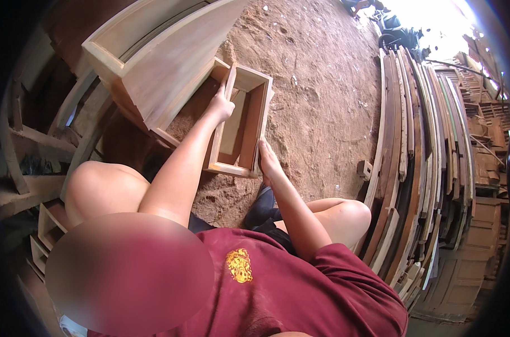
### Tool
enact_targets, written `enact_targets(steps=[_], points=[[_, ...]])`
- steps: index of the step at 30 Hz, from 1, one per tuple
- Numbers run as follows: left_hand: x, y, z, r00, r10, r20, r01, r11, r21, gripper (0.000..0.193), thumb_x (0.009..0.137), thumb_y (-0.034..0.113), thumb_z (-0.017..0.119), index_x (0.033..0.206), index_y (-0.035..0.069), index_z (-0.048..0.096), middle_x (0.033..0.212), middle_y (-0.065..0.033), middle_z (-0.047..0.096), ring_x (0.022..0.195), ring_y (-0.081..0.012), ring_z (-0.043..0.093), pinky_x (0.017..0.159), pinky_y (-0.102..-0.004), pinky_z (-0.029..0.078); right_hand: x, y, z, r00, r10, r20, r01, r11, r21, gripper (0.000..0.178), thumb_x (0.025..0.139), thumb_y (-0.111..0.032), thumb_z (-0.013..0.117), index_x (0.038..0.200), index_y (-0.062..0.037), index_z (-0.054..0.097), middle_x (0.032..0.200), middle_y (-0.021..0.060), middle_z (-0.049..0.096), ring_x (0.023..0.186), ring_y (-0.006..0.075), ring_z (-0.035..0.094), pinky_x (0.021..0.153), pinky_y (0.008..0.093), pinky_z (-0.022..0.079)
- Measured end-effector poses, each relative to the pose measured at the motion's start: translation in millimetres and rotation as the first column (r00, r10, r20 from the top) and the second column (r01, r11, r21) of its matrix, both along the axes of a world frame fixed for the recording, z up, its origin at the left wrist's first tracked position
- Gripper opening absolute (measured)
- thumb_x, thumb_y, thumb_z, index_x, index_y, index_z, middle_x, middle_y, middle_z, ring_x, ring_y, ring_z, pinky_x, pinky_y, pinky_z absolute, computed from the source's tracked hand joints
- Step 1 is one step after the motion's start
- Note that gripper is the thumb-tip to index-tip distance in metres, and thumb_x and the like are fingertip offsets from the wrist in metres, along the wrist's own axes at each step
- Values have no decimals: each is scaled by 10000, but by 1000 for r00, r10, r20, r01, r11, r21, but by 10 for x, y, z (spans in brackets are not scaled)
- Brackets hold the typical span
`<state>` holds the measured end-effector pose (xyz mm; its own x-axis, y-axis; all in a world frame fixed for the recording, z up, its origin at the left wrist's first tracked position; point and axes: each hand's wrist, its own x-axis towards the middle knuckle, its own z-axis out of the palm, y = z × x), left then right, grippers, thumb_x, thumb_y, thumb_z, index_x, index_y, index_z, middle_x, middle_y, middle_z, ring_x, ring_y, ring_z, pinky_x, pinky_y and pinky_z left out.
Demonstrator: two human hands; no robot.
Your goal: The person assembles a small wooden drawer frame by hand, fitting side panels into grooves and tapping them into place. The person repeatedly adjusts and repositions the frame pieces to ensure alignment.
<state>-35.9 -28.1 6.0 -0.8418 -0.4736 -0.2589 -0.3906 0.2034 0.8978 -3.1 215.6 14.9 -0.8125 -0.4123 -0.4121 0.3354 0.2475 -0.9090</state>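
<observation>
A rectangular wooden drawer (239, 171), seemingly a box frame, stands tilted in front of my legs. Its inner walls are reddish brown and its rim is paler. My left hand (220, 106) is closed around the drawer's left wall, near the far end; the fingertips are partly hidden. Along the outside of the right wall, my right hand (269, 162) lies flat with its fingers stretched out, touching the wood. Just left of the drawer is a larger pale wooden cabinet (173, 62), leaning at an angle above a dark opening.
Sandy ground (317, 112) stretches away ahead. Long planks (404, 168) are piled along the right, with a small wood block (365, 169) beside them. Wooden frame pieces (39, 143) crowd the left side. My bent knees flank the work.
</observation>
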Motion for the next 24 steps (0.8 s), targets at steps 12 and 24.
enact_targets(steps=[12, 24], points=[[-26, -28, -44, 1000, -27, -1, 27, 999, 34, 933, 772, 80, 557, 1586, 126, 103, 1246, -309, 601, 1133, -392, 618, 965, -420, 502, -450, -178, 15, 995, 24, 96, -23, 1000, -6, 550, 1072, -431, 348, 1482, -66, 390, 1435, 146, 501, 1297, 242, 493, 1076, 387, 397], [-24, -23, -79, 997, -16, -72, 14, 1000, -21, 947, 770, 62, 566, 1590, 148, 101, 1319, -291, 568, 1188, -370, 597, 996, -403, 484, -832, -461, 133, 999, -39, 15, 37, 992, 121, 567, 1048, -497, 361, 1363, -51, 513, 1234, 149, 624, 1066, 259, 619, 886, 426, 504]])
